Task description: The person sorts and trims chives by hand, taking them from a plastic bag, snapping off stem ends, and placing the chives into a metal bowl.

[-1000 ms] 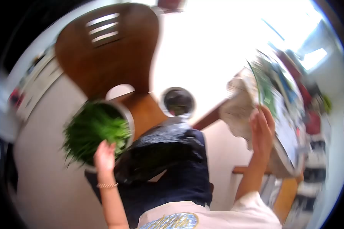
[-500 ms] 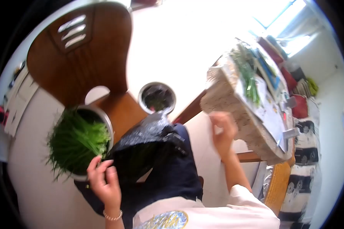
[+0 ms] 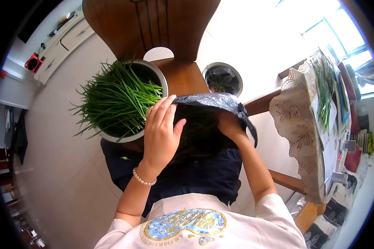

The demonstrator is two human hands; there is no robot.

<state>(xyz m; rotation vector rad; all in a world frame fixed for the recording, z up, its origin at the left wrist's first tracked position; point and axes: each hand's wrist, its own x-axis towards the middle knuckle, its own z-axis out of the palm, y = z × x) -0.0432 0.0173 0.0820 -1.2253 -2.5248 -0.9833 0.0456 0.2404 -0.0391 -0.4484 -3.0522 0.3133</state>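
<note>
A black plastic bag [image 3: 203,99] lies across my lap with its mouth spread toward me. At the bag's left edge is my left hand [image 3: 160,130], fingertips on the rim and thumb apart on the inner side. My right hand [image 3: 230,124] reaches into the bag's mouth at the right; its fingers are lost in the dark inside, so what they hold is hidden. To the left, a metal bowl [image 3: 162,76] is heaped with long green chives [image 3: 116,97]. The bowl rests on a wooden chair's seat [image 3: 183,79], close beside my left hand.
Beyond the bag, a round bin [image 3: 240,79] with a dark plastic liner stands on the floor. On the right is a table with a lace cloth [image 3: 295,124], holding more green stalks [image 3: 323,91] and papers. A white cabinet [image 3: 64,50] stands at the far left.
My right hand has moved left from the open air into the bag. My left hand has shifted up onto the bag's rim, and the bag's mouth has spread. The head view has turned.
</note>
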